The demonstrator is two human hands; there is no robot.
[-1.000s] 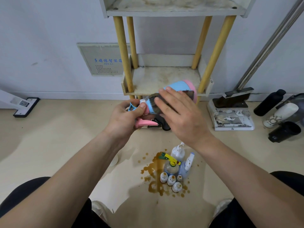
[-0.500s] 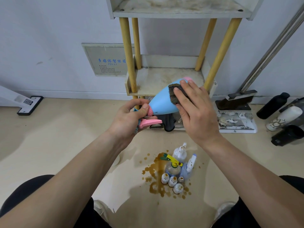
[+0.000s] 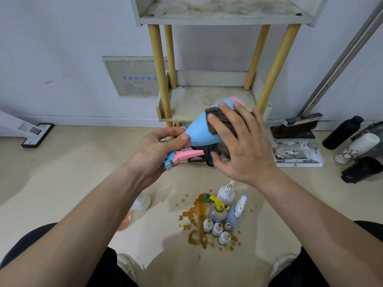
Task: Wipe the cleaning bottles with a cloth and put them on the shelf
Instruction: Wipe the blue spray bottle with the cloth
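**Blue spray bottle held in the air and wiped, in front of the lower shelf**

The left hand grips the blue spray bottle at its neck, thumb on the pink collar and fingers curled round the trigger head, with the pink trigger sticking out underneath. The bottle lies tilted, base pointing up toward the lower shelf board. It looks like thin, smooth plastic: probably light, slightly squeezable and slippery when damp, so the narrow neck is the safest place to hold it, clear of the trigger. A dark cloth, soft and limp, is draped over the wide body, and the right hand presses it there with flat, spread fingers, thumb below. Lower down, a cluster of small bottles stands on the floor in a brown spill, not yet wiped.
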